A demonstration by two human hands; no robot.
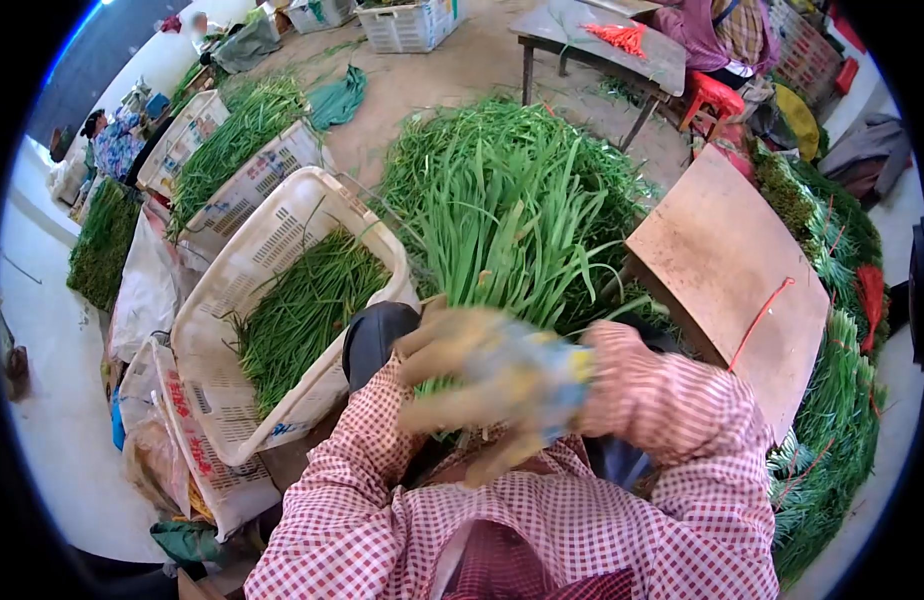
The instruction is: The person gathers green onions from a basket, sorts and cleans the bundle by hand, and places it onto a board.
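Note:
A thick bunch of green garlic chives (pixel 512 230) rises in front of my lap, its leaves fanning away from me. My right hand (pixel 502 375), in a yellowish work glove with a blue-and-yellow cuff, passes across the near end of the bunch. Motion blurs it, but its fingers look spread, with nothing visible in them. Below the right hand, my left sleeve (pixel 377 415) reaches toward the same near end. The left hand is mostly hidden behind the right glove, so its grip does not show. Behind the bunch lies a large heap of chives (pixel 412 160).
To the left, a white plastic crate (pixel 207 330) holds loose greens. A brown board (pixel 732 270) with a red tie (pixel 762 325) stands at right, beside stacked bundles (pixel 837 420). Farther back are a table (pixel 542 25) with red ties and a seated person (pixel 717 40).

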